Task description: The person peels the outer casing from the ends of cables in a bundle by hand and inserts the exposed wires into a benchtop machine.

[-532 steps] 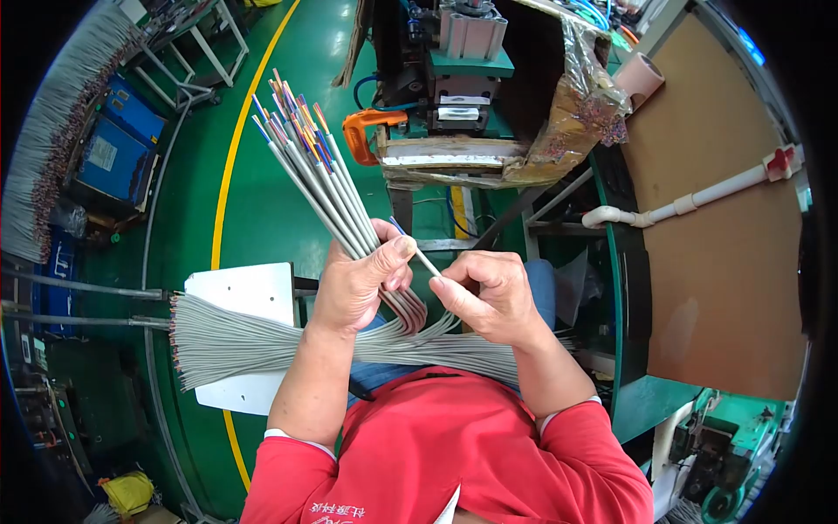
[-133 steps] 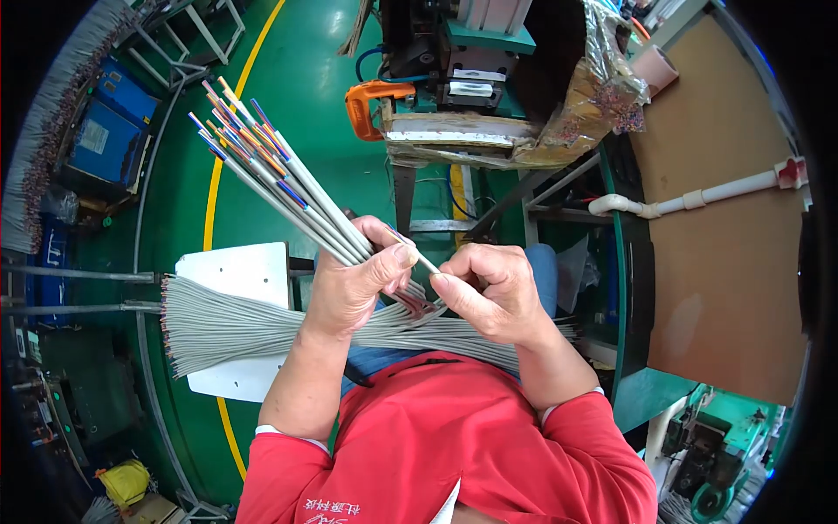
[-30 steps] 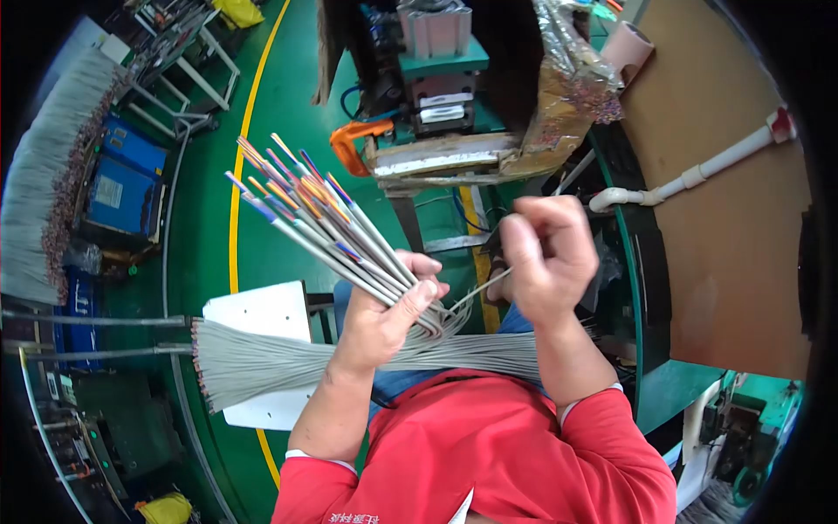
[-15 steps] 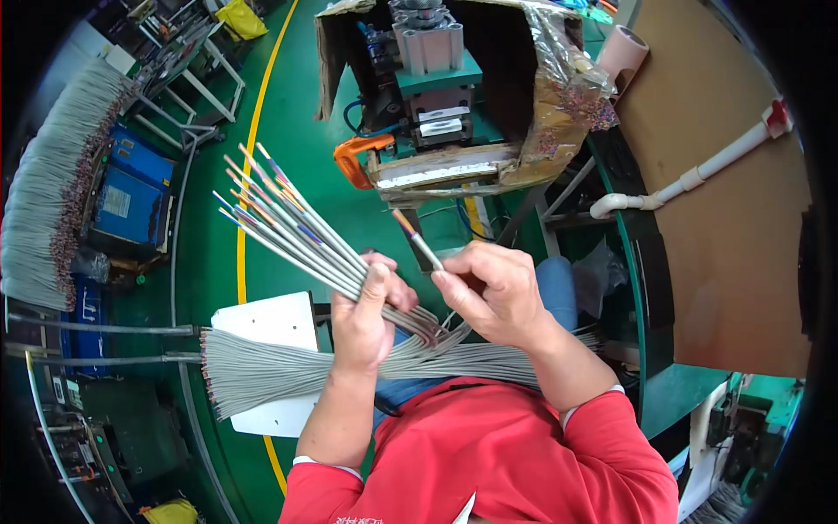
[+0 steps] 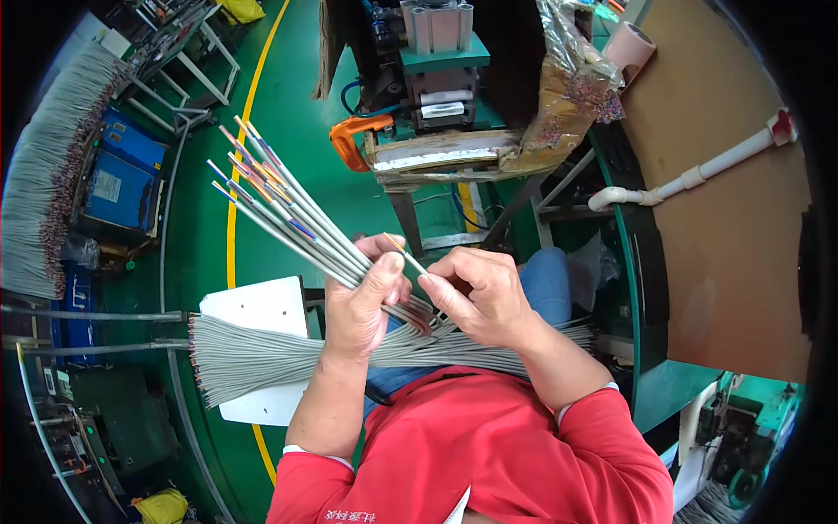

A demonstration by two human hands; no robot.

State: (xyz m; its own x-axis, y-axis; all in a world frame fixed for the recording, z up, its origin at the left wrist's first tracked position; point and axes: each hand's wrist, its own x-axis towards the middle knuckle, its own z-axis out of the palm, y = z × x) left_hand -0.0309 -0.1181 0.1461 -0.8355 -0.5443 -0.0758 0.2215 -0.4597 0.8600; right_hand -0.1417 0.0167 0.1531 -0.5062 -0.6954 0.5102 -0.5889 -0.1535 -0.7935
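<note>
My left hand (image 5: 360,306) is closed around a bunch of grey cables (image 5: 297,218), whose stripped ends fan out to the upper left and show coloured inner wires. Between the thumb and fingers of my right hand (image 5: 476,293) is a single grey cable (image 5: 414,263), its stripped tip touching or very close to my left fingers. A larger bundle of grey cables (image 5: 262,349) lies across my lap beneath both hands. The lower ends of the held cables are hidden among that bundle.
A white board (image 5: 253,307) supports the bundle's left part. Ahead stands a machine (image 5: 443,83) inside a cardboard box, with an orange clamp (image 5: 349,144) at its corner. At left hang many grey cables (image 5: 52,166) near blue bins (image 5: 122,188). A white pipe (image 5: 698,175) runs along the right-hand table.
My right hand has brought its cable left and down, so the tip is now at my left hand's fingers. My left hand keeps its hold on the bunch.
</note>
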